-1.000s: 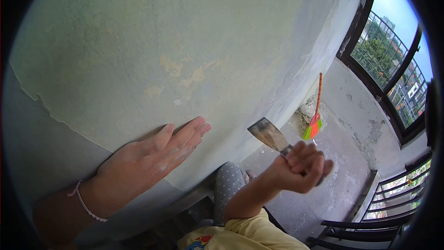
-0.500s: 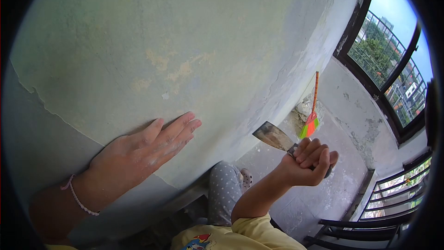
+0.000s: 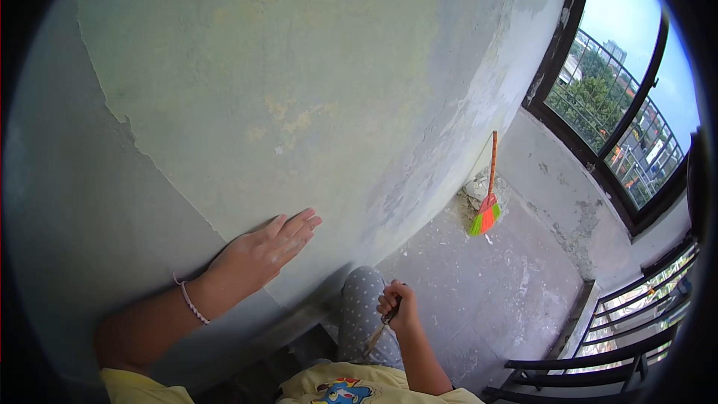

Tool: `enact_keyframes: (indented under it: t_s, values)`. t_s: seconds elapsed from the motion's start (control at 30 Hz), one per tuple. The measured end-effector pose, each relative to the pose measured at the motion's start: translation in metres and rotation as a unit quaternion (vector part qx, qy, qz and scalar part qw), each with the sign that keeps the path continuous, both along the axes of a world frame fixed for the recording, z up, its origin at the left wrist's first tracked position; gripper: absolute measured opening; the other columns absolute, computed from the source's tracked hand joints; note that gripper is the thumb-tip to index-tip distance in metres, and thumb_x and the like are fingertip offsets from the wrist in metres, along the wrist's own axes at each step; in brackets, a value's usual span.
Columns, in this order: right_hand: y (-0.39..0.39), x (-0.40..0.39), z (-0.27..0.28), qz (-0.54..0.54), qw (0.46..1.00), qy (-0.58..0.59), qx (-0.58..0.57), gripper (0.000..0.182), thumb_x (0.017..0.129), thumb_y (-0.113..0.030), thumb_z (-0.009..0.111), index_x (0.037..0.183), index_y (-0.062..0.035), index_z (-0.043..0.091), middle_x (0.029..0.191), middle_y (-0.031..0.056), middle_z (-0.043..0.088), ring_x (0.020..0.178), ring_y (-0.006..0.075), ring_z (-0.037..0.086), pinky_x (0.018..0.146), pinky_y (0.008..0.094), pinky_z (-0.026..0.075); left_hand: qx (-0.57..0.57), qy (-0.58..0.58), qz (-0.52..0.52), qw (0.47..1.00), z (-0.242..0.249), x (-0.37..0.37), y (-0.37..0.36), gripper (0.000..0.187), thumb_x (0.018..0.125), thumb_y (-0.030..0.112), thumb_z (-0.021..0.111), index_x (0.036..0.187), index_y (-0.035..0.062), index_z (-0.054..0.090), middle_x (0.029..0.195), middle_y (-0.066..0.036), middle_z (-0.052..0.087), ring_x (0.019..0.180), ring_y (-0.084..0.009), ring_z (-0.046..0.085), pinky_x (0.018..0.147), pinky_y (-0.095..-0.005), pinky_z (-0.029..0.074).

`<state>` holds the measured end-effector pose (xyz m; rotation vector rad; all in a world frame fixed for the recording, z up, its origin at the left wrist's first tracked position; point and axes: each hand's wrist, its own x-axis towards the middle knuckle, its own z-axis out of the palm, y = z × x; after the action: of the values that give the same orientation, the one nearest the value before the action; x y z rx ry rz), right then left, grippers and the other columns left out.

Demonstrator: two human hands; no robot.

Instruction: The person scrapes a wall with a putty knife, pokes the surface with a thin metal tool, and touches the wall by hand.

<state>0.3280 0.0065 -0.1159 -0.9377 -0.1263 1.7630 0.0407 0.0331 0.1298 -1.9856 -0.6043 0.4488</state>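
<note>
My left hand [image 3: 263, 251] lies flat against the wall [image 3: 224, 67], fingers stretched out and pointing right. Its wrist wears a thin bracelet. A jagged edge of peeling paint runs down the wall toward that hand. In front of my bent knee, my right hand [image 3: 400, 307] is wrapped round the handle of a putty knife [image 3: 375, 339]. The blade points down and left over the dotted trouser leg [image 3: 360, 310], apart from the wall. Pale patches of worn paint [image 3: 295, 116] show above my left hand.
A broom [image 3: 487, 213] with orange and green bristles leans in the far corner beside a heap of rubble [image 3: 477, 188]. Pale flecks dot the grey floor [image 3: 486, 299]. A dark-framed window [image 3: 609, 97] is at upper right, with black slatted furniture or railing [image 3: 591, 363] below.
My right hand has dropped down and left with the putty knife, from beside the wall to my knee. My left hand stays on the wall, slightly lower in view.
</note>
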Motion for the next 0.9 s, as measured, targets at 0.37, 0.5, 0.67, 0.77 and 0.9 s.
enact_keyframes:
  t_s: [0.37, 0.5, 0.67, 0.77, 0.9]
  values:
    - [0.041, 0.019, -0.081, 0.072, 0.97, -0.231, 0.018, 0.022, 0.088, -0.016, 0.058, 0.069, -0.011, 0.047, 0.055, 0.0033, 0.038, 0.047, 0.0174, 0.041, 0.041, 0.0345, 0.036, -0.301, -0.467, 0.234, 0.797, -0.106, -0.037, -0.124, 0.051, 0.087, 0.035, 0.07, 0.133, 0.0153, 0.062, 0.144, -0.007, 0.056, 0.137, -0.024, 0.048, 0.102, -0.042, 0.043]
    - [0.049, 0.035, -0.093, 0.09, 0.982, -0.161, 0.041, 0.025, 0.091, -0.02, 0.055, 0.071, -0.0122, 0.043, 0.059, 0.003, 0.038, 0.047, 0.0166, 0.039, 0.041, 0.0334, 0.035, -0.158, -0.671, 0.284, 0.666, -0.099, -0.052, -0.161, 0.038, 0.087, 0.024, 0.069, 0.123, 0.0106, 0.067, 0.12, -0.01, 0.068, 0.111, -0.0279, 0.062, 0.091, -0.0426, 0.046]
    - [0.057, 0.03, -0.098, 0.083, 0.989, -0.089, 0.079, 0.024, 0.091, -0.02, 0.055, 0.072, -0.0125, 0.043, 0.058, 0.0024, 0.036, 0.048, 0.0165, 0.039, 0.041, 0.0327, 0.034, -0.005, -0.764, 0.297, 0.573, -0.111, -0.067, -0.19, 0.024, 0.087, 0.013, 0.067, 0.111, 0.0082, 0.068, 0.102, -0.011, 0.071, 0.098, -0.0318, 0.065, 0.089, -0.043, 0.047]
    - [0.07, 0.015, -0.102, 0.102, 0.988, -0.088, 0.08, 0.024, 0.091, -0.02, 0.056, 0.073, -0.0126, 0.043, 0.058, 0.0023, 0.035, 0.048, 0.0164, 0.038, 0.041, 0.0326, 0.034, -0.039, -0.774, 0.304, 0.554, -0.101, -0.064, -0.187, 0.018, 0.087, 0.01, 0.066, 0.105, 0.008, 0.068, 0.095, -0.009, 0.07, 0.096, -0.0309, 0.065, 0.087, -0.0411, 0.047]
    - [0.082, -0.012, -0.104, 0.142, 0.981, -0.103, 0.084, 0.023, 0.091, -0.019, 0.056, 0.073, -0.0124, 0.043, 0.058, 0.0032, 0.037, 0.048, 0.0167, 0.04, 0.041, 0.0334, 0.036, -0.043, -0.783, 0.21, 0.584, -0.08, -0.03, -0.168, 0.022, 0.087, 0.011, 0.068, 0.109, 0.0079, 0.068, 0.119, -0.015, 0.062, 0.116, -0.038, 0.057, 0.099, -0.0465, 0.045]
